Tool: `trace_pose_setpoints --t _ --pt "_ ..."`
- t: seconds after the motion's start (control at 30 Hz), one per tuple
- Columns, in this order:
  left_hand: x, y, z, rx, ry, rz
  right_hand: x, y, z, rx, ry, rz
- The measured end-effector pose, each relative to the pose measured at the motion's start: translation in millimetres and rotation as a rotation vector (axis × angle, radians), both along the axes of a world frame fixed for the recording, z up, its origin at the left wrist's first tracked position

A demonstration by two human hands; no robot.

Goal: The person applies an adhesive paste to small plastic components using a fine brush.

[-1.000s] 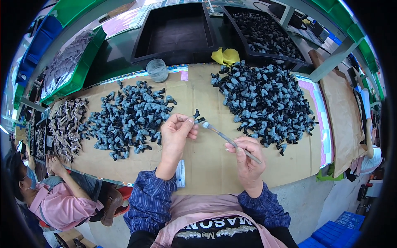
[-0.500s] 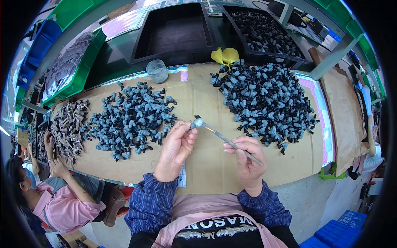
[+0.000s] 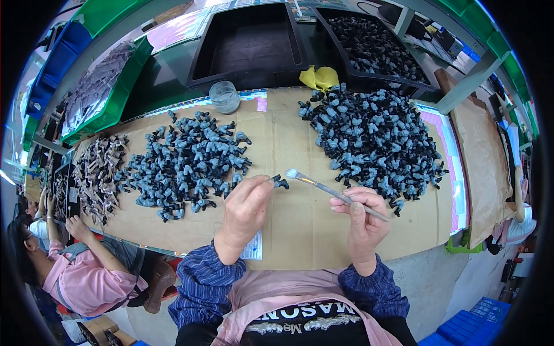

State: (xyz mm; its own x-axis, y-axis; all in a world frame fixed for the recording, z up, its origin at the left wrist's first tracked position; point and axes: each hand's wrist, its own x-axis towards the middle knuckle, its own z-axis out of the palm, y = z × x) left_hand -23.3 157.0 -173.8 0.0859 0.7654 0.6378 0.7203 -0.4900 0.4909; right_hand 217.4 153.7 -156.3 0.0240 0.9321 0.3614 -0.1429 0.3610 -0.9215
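Note:
My left hand (image 3: 247, 206) pinches a small grey-and-black figurine part (image 3: 280, 182), its black end poking out past the fingertips. In my right hand (image 3: 362, 222) is a paintbrush (image 3: 332, 192) with a grey handle and pale bristles. The bristle tip is just beside the figurine part, with a small gap between them. To the left lies a loose heap of like grey-and-black parts (image 3: 187, 158). A larger, denser pile of them (image 3: 375, 138) covers the right side of the cardboard-topped table (image 3: 288, 242).
A clear cup (image 3: 224, 98) stands at the back beside a yellow cloth (image 3: 319, 77). Beyond are a bare black tray (image 3: 248, 49) and one full of dark parts (image 3: 375, 52). Brownish parts (image 3: 95, 173) and a green bin (image 3: 104, 98) are left, near a co-worker in pink (image 3: 95, 277).
The brush has come off the figurine part and moved right and down with my right hand. My left hand has rolled over, its back now showing.

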Motion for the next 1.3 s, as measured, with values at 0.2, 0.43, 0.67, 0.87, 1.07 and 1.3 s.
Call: trace_pose_setpoints --t 0.2,0.43,0.67,0.87,1.07,1.3 --pt "-2.2 -5.1 -0.5 0.054 0.08 0.019 -7.1 1.1 2.9 -0.029 -0.04 0.079" --pt "-75.8 -30.4 36.4 -0.208 0.234 0.221 21.1 -4.9 -4.3 -0.056 -0.061 0.024" --pt "-86.4 -8.4 57.1 -0.146 0.455 0.447 53.6 -6.0 -15.5 -0.122 0.02 -0.105" --pt "23.6 82.8 -2.9 -0.324 -0.039 -0.014 64.7 -1.5 -13.6 -0.084 0.026 -0.213" --pt "80.1 119.4 -26.3 -0.353 -0.041 0.046 76.9 -3.8 -12.9 -0.052 0.025 -0.294" --pt "54.5 82.9 -15.0 -0.432 -0.125 0.061 61.4 1.1 -5.7 -0.057 0.061 -0.257"
